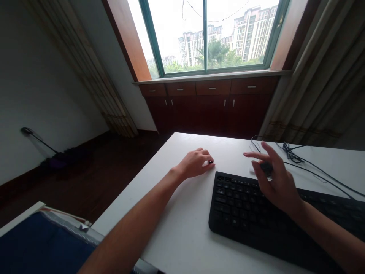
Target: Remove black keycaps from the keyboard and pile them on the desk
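Observation:
My left hand (197, 161) rests on the white table (182, 224), just beyond the keyboard's upper left corner. Its thumb and fingers close around a small black object (210, 162), mostly hidden, whose kind I cannot make out. Over the black keyboard (239, 224) hovers my right hand (278, 182), fingers apart and nothing held between them. Partly covered by that hand, a small dark item (266, 168) with a whitish part beside it lies behind the keyboard.
Black cables (293, 154) lie in a tangle on the table's far right. A dark blue item with a zip (37, 243) is at lower left. Red-brown cabinets (211, 110) stand under the window. A purple umbrella-like object (57, 161) lies by the left wall.

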Available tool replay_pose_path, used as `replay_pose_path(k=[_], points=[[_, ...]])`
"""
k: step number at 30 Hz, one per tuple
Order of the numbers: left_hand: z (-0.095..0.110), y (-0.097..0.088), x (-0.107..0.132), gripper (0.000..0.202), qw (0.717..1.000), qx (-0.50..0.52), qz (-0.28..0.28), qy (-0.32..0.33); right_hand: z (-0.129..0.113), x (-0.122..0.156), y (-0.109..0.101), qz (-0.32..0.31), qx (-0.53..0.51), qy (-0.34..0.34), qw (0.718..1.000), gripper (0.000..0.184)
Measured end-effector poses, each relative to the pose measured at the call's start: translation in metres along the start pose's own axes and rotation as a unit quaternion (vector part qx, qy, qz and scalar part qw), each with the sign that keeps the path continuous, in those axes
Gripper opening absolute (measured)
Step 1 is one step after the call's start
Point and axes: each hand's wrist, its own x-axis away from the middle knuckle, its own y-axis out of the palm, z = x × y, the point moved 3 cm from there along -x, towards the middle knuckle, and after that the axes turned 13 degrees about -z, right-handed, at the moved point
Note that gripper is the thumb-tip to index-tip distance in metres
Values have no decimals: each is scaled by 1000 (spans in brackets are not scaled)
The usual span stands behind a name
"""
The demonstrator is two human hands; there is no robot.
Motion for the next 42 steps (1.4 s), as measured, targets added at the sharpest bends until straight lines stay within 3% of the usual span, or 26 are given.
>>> replay_pose_path(k=[9, 14, 21, 25, 30, 34, 39, 42], points=[[-21, 3, 3, 20, 996, -23, 61, -68, -1, -3, -3, 3, 32, -14, 999, 28], [-27, 2, 5, 18, 992, -20, 78, -92, -5, -7, -5, 22, 74, -37, 996, 26], [-29, 7, 5, 33, 986, -3, 100, -130, -3, -7, -7, 35, 81, -34, 996, 21], [-29, 11, 4, 27, 986, -5, 94, -134, -5, -8, -9, 45, 72, -43, 995, 16], [-36, 17, 5, 24, 977, -5, 123, -176, -2, -5, -7, 53, -19, 10, 998, 7], [-40, 17, 4, 29, 969, -7, 147, -197, 3, 1, -8, 65, -6, 66, 996, 13], [-12, 6, 0, 36, 977, -2, 177, -121, 4, 2, -7, 57, 72, 63, 994, 17], [15, 4, -5, 43, 994, 21, 100, -50, 3, -1, 2, -31, 132, 34, 990, 18]])
